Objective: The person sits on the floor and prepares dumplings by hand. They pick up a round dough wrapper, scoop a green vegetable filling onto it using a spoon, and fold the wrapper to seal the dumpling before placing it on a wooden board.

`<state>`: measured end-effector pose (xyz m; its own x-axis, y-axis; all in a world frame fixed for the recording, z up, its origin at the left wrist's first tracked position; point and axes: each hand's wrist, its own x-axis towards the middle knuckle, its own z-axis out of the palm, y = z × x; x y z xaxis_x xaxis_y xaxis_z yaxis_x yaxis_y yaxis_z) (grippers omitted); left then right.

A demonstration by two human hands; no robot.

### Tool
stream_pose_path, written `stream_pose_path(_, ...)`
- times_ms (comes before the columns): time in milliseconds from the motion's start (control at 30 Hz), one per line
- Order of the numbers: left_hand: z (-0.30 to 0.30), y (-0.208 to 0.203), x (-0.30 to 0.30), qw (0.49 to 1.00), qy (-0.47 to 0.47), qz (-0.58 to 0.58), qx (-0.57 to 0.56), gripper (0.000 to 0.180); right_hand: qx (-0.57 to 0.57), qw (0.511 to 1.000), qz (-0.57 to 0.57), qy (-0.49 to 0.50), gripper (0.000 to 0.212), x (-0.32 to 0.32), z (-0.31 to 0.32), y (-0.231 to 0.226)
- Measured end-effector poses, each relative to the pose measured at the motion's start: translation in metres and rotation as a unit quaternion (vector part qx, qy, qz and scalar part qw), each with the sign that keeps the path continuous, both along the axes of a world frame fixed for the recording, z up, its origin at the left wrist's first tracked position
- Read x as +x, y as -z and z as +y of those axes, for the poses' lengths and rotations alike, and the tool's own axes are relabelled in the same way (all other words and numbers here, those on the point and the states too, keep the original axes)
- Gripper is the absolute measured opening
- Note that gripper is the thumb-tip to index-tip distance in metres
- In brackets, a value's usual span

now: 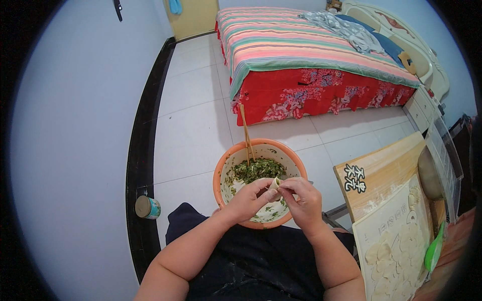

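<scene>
Both my hands meet over a large orange-rimmed basin (219, 173) in front of my lap. Pinched between them is a small dumpling (275, 183), its pale wrapper folded up with an opening at the top. My left hand (252, 199) cups it from the left, fingers curled. From the right, my right hand (302, 199) grips the wrapper's edge between thumb and fingers. Chopped green filling (258, 170) lies in the basin beyond my hands. A pair of wooden chopsticks (246, 131) stands in the filling, leaning on the far rim.
On my right, a wooden board (381, 159) bears a white mat with several round dough wrappers (394, 256). A green-handled tool (434, 251) lies at its right edge. A can (147, 207) stands by the left wall. Beyond the basin is a bed (321, 90) with striped cover.
</scene>
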<state>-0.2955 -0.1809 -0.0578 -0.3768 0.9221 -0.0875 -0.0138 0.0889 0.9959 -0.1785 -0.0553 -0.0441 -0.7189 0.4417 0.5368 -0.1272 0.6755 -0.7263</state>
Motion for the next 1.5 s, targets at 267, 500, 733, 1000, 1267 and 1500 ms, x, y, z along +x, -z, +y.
stream_pose_path(267, 0.002, 0.000, -0.001, 1.000, 0.009, 0.009, 0.029, 0.037, -0.191, 0.981, -0.025, 0.001, 0.016, 0.001, -0.002, 0.007)
stream_pose_path(500, 0.001, -0.002, -0.001, 0.998, 0.021, 0.053, 0.014, 0.040, -0.133, 0.989, -0.065, -0.017, 0.012, 0.002, 0.004, -0.001)
stream_pose_path(733, 0.002, 0.011, 0.000, 0.993, 0.019, 0.109, 0.036, 0.038, -0.101, 0.991, -0.084, -0.009, 0.013, 0.003, 0.000, -0.005)
stream_pose_path(1000, 0.005, 0.007, 0.001, 0.995, 0.036, 0.096, -0.001, 0.037, -0.098, 0.991, -0.090, -0.009, 0.013, 0.000, 0.007, 0.001)
stream_pose_path(1267, 0.003, 0.013, 0.003, 0.997, 0.014, 0.073, 0.007, 0.038, -0.037, 0.996, -0.077, 0.015, 0.008, -0.003, 0.003, 0.007)
stream_pose_path(1500, 0.003, 0.006, 0.003, 0.994, 0.037, 0.106, -0.013, 0.036, 0.041, 0.995, -0.086, -0.009, 0.010, -0.006, 0.008, 0.009)
